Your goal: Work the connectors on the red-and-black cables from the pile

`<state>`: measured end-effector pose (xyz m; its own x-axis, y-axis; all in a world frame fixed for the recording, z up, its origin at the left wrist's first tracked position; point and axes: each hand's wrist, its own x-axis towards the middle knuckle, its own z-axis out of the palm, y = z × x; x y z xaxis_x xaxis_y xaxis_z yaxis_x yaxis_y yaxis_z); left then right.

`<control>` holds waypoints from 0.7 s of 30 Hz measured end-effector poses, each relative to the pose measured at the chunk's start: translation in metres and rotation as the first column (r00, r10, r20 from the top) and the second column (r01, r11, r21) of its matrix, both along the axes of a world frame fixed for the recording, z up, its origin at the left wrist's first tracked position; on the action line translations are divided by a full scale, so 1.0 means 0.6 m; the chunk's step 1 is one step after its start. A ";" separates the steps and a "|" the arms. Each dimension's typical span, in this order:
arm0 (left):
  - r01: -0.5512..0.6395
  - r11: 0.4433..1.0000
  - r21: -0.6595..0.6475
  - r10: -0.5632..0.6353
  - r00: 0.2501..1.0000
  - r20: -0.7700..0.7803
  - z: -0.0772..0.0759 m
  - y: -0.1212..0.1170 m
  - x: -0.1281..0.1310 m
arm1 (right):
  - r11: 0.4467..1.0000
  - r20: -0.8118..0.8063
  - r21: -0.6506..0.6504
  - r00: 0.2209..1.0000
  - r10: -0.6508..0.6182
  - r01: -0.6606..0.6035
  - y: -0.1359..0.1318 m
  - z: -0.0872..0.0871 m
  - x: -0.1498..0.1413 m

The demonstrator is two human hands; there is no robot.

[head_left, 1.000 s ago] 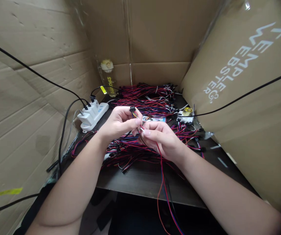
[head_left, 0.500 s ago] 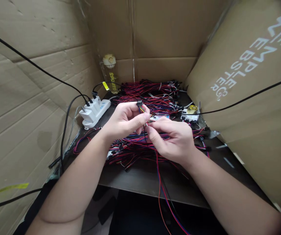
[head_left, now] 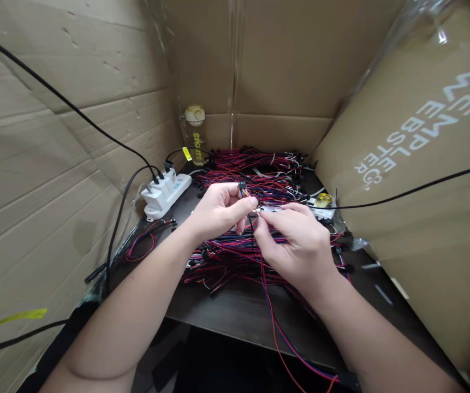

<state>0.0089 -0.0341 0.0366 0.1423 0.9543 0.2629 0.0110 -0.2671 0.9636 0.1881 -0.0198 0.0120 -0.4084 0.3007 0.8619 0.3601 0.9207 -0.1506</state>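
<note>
My left hand (head_left: pixel 218 210) pinches a small black connector (head_left: pixel 242 186) with short coloured leads, held up above the pile of wires. My right hand (head_left: pixel 296 243) is closed beside it, its fingertips pinching the thin red, blue and black wires (head_left: pixel 273 322) that run from the connector down over the table's front edge. The two hands touch at the fingertips. Under them lies a thick heap of red, blue and black wire harnesses (head_left: pixel 235 256) on the dark table (head_left: pixel 235 311).
A white power strip (head_left: pixel 165 191) with black plugs and cables sits at the left. A clear bottle (head_left: pixel 196 136) stands in the back corner. A small white-and-yellow object (head_left: pixel 322 202) is at the right. Cardboard walls (head_left: pixel 423 164) close in all around. A black cable (head_left: pixel 423 188) crosses the right.
The view has shifted a little, so the hands appear lower and further right. My right hand has turned more over the wires; the pinch on the connector and the wires stays.
</note>
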 end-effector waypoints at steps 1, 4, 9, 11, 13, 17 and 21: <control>-0.002 1.000 -0.002 0.002 1.000 -0.004 0.001 0.000 -0.001 | 0.999 -0.034 -0.035 0.999 0.020 -0.021 -0.001 0.002 0.001; 0.005 1.000 -0.004 -0.005 1.000 -0.008 0.002 -0.002 -0.006 | 0.939 -0.158 -0.307 0.982 0.107 -0.152 -0.008 0.012 0.003; 0.078 0.997 -0.027 -0.077 0.996 0.038 0.003 -0.008 -0.012 | 0.512 -0.431 -0.703 0.869 0.245 -0.493 -0.018 0.029 0.005; 0.114 0.993 -0.024 -0.113 0.993 0.035 0.005 -0.010 -0.014 | 0.381 -0.507 -0.732 0.825 0.248 -0.565 -0.018 0.030 0.006; 0.142 0.990 -0.012 -0.142 0.990 0.017 0.007 -0.013 -0.015 | 0.277 -0.558 -0.746 0.796 0.235 -0.605 -0.018 0.028 0.008; 0.204 0.978 0.045 -0.205 0.979 0.015 0.009 -0.017 -0.013 | 0.132 -0.619 -0.750 0.758 0.208 -0.649 -0.018 0.024 0.010; 0.216 0.976 0.023 -0.216 0.976 0.020 0.007 -0.019 -0.012 | 0.058 -0.649 -0.741 0.735 0.197 -0.669 -0.020 0.025 0.011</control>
<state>0.0017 -0.0453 0.0407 0.3385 0.8959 0.2877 -0.0701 -0.2809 0.9572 0.1948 -0.0318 0.0272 -0.5944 0.7807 0.1928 -0.3354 -0.0228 -0.9418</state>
